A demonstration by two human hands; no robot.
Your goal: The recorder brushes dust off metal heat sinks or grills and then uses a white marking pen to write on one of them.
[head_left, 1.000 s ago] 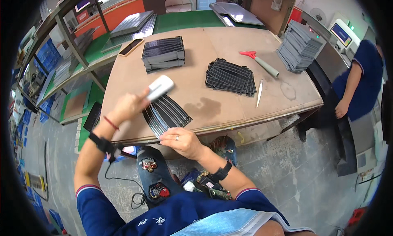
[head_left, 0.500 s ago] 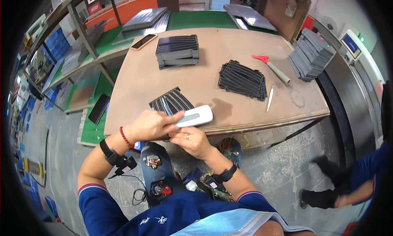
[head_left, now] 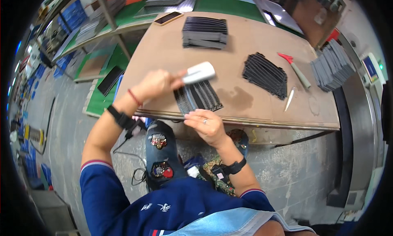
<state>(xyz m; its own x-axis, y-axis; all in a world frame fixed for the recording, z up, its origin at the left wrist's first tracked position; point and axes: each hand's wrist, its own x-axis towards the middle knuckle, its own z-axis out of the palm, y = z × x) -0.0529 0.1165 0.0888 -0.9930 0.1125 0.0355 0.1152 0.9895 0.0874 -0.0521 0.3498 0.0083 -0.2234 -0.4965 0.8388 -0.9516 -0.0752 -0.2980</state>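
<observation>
My left hand (head_left: 157,84), blurred by motion, is closed round a white rounded-end hand tool (head_left: 200,73) with a grey strip along it. The tool is over the far edge of a black ribbed panel (head_left: 201,96) lying at the table's front edge; whether they touch I cannot tell. At that panel's near edge is my right hand (head_left: 206,127), wearing a ring, its fingers together and gripping the edge. A fanned pile of similar black panels (head_left: 266,75) lies to the right. Farther back stands a neat stack of them (head_left: 204,32).
On the brown table (head_left: 163,56) lie a phone (head_left: 168,18), a red-headed tool with a grey-green handle (head_left: 299,72) and a white pen-like stick (head_left: 290,99). Another panel stack (head_left: 332,68) leans at the right edge. A shelf frame (head_left: 104,9) stands left.
My left hand has moved forward with the white tool, apart from my right hand. My right hand has shifted to the panel's near edge. The head view has also shifted; the person at right has gone.
</observation>
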